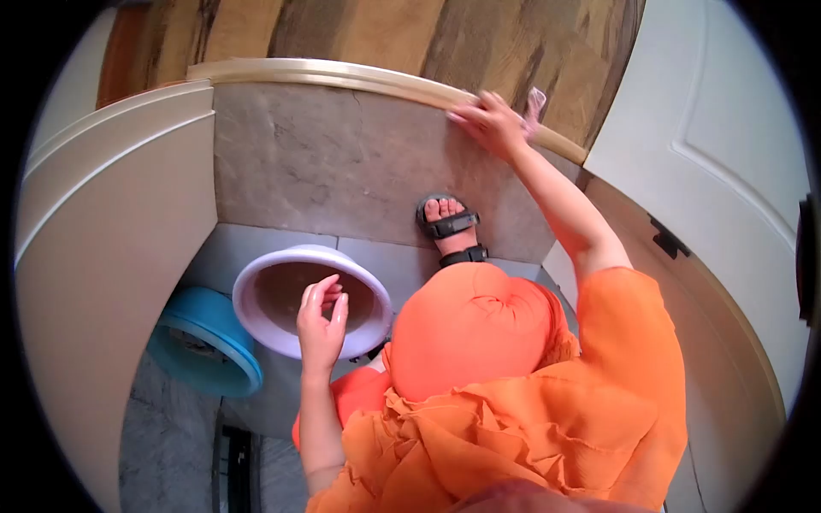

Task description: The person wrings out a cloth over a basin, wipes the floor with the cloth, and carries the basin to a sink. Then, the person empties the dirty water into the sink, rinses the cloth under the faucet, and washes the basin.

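My left hand hangs over a lavender basin holding brownish water, its fingers loosely bent, thumb apart, and nothing between them. My right arm reaches forward to a gold-coloured edging strip along the top of a grey stone step. There my right hand presses on the strip, slightly smeared by motion. A pink cloth sticks out at its wrist side; most of the cloth seems to be under the hand, where I cannot see it.
Left of the lavender basin stands a blue basin with something greyish inside. A beige panel bounds the left side, and a white door the right. Beyond the strip lies wood-patterned flooring. My sandalled foot is against the step.
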A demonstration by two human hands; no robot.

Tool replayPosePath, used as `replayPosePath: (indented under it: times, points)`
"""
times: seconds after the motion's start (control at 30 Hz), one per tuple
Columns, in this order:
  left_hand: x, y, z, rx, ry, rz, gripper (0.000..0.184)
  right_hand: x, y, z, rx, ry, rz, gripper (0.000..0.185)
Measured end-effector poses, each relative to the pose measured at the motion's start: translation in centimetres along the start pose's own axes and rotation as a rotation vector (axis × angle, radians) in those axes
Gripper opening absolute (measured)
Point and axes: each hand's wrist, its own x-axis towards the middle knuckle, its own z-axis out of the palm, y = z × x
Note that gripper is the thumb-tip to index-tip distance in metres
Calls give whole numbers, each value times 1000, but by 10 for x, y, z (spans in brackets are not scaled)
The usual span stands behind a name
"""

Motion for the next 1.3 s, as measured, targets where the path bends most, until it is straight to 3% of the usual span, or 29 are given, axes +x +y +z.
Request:
replayPosePath:
  times: [0.1, 0.2, 0.3, 0.4, 0.53, 0.7, 0.8, 0.9, 1.13, 1.27, 1.3]
  points:
    - [-4, -4, -12, -11, 140, -96, 26, -54, 27, -37, -16, -2, 90, 12]
    - [-13, -15, -2, -90, 112, -156, 25, -60, 34, -26, -51, -83, 203, 14]
    - [-8, -12, 10, -20, -25, -60, 24, -13, 12, -3, 115, -110, 167, 16]
    - [-1, 1, 0, -1, -26, 2, 24, -34, 29, -12, 165, -145, 224, 16]
    - [-2, -9, -12, -67, 201, -108, 24, -51, 40, -20, 83, -103, 436, 17]
    - [2, -2, 6, -12, -42, 26, 24, -8, 7, 10, 187, -124, 587, 22]
    - [3, 1, -6, -5, 33, 17, 23, -33, 14, -15, 291, -105, 747, 21]
    - [-2, -3, -20, -11, 189, -56, 24, -62, 39, -15, 202, 45, 703, 17]
    - [-12, -8, -10, 2, 102, -59, 26, -56, 14, -18, -231, 27, 565, 10]
    - [-6, -3, -4, 57, 45, -1, 26, -5, -8, 12, -217, 57, 332, 12]
    - [-6, 0, -6, 51, 43, -3, 26, -9, -8, 8, -171, 33, 423, 11]
